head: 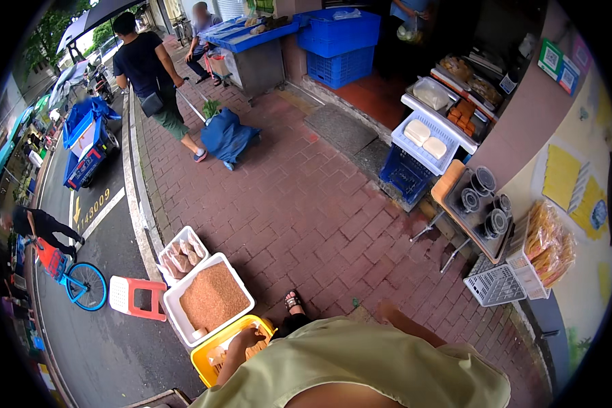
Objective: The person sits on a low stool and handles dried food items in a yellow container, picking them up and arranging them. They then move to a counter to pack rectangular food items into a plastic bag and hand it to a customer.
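My left hand (248, 337) is over a yellow plastic basket (202, 360) at the lower left, its fingers bent above orange-brown pieces and a clear plastic packet (216, 355). Whether the fingers grip anything cannot be made out. Beside the basket sits a white plastic tub (175, 311) heaped with reddish-brown dried grains (215, 295); a small pale scoop or cup (200, 333) lies at its near edge. A smaller white tray (199, 236) beyond holds several bagged goods (181, 255). My right hand (386, 310), blurred, hangs over the brick pavement (331, 239), away from any object.
A red-and-white plastic stool (142, 298) stands left of the tub, near a blue bicycle (85, 286). A person (145, 71) pulls a blue-covered trolley (229, 133) ahead. To the right are a folding table (451, 188) with lidded cups, tofu in a white crate (442, 162), and bagged goods (548, 242).
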{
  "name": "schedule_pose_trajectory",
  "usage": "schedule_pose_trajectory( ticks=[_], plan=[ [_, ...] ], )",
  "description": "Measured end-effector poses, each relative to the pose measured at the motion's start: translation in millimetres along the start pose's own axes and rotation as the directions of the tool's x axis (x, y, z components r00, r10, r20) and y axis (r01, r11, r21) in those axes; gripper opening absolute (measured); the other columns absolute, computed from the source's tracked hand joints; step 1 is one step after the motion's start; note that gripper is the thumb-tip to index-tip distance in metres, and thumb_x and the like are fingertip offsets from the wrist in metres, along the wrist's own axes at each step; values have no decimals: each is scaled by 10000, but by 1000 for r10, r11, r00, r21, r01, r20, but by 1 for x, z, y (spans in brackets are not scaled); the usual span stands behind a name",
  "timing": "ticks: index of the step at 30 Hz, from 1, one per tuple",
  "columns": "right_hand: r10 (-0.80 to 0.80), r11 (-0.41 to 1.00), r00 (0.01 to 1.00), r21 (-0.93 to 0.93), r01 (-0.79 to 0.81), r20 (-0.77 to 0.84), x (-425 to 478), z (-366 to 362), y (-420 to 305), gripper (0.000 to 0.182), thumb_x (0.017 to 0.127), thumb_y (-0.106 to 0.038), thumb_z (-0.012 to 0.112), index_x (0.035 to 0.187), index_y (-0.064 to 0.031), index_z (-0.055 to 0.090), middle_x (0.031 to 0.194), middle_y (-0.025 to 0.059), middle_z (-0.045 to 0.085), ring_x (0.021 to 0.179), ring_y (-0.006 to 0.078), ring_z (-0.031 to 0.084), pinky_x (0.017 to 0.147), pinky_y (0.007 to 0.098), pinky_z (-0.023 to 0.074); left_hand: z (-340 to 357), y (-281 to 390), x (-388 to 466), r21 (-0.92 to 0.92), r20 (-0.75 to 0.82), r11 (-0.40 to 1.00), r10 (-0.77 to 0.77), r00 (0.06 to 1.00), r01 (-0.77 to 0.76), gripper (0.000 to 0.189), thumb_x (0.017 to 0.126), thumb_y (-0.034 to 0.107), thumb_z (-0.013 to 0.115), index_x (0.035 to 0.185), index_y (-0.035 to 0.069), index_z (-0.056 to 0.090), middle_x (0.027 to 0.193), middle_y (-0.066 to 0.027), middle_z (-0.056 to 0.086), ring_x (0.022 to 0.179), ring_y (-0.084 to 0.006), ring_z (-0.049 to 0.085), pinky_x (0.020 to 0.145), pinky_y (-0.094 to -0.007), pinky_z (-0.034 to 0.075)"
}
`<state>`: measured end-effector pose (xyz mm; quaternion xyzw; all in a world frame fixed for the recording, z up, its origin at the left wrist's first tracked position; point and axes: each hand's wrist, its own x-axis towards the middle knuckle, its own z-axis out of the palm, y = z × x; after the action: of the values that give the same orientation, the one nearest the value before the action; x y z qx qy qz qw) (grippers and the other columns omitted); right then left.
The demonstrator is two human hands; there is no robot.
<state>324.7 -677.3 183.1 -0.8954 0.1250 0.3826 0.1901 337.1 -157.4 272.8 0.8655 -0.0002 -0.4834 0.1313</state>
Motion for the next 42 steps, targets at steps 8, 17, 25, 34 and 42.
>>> schedule_pose_trajectory(
  ticks=[8, 17, 25, 34, 42],
  plan=[
    [-11, 982, 953, 177, 67, -303, 168, -51, -59, 420, 753, -215, 647, 1091, 25, 579, 1043, 259, 619, 1012, 378, 595, 853, 405, 480, -196, 18, 114, -87, -197, 981, 153, 969, -172, 552, 850, 416, 578, 1267, 62, 505, 1161, -185, 599, 1063, -337, 575, 890, -410, 468],
    [-11, 988, 999, 152, 4, 46, 268, -302, -233, 436, 862, -367, 552, 1115, -12, 562, 996, 138, 626, 772, 254, 637, 610, 410, 469, -428, 218, 180, -24, -333, 888, 426, 841, -459, 570, 824, 363, 607, 1283, 53, 475, 1152, -200, 596, 1073, -361, 563, 895, -441, 451],
    [52, 977, 996, 203, -66, 74, 435, -510, -248, 474, 880, -404, 533, 1166, -26, 526, 1058, 137, 586, 815, 282, 625, 624, 423, 460, -541, 185, 252, -429, -358, 872, 74, 931, -235, 711, 839, 441, 602, 1377, 36, 374, 1225, -234, 552, 1134, -375, 522, 959, -414, 405],
    [21, 846, 999, 532, -33, 28, 576, -652, -268, 496, 893, -404, 528, 1209, -22, 510, 1044, 122, 585, 785, 252, 630, 636, 390, 439, -729, -49, 163, 180, -565, -310, -810, 160, -933, 771, 861, 628, 452, 1410, 105, 311, 1379, -195, 402, 1198, -330, 488, 949, -482, 435],
    [-270, 932, 963, -258, 254, -26, 623, -627, -193, 304, 771, -193, 601, 1059, -95, 604, 941, 160, 655, 900, 329, 621, 703, 428, 507, -841, 298, 622, 416, 34, 897, 147, 989, -148, 594, 798, 457, 632, 1303, 173, 500, 1322, -143, 497, 1223, -370, 458, 1002, -485, 379]
  ],
)
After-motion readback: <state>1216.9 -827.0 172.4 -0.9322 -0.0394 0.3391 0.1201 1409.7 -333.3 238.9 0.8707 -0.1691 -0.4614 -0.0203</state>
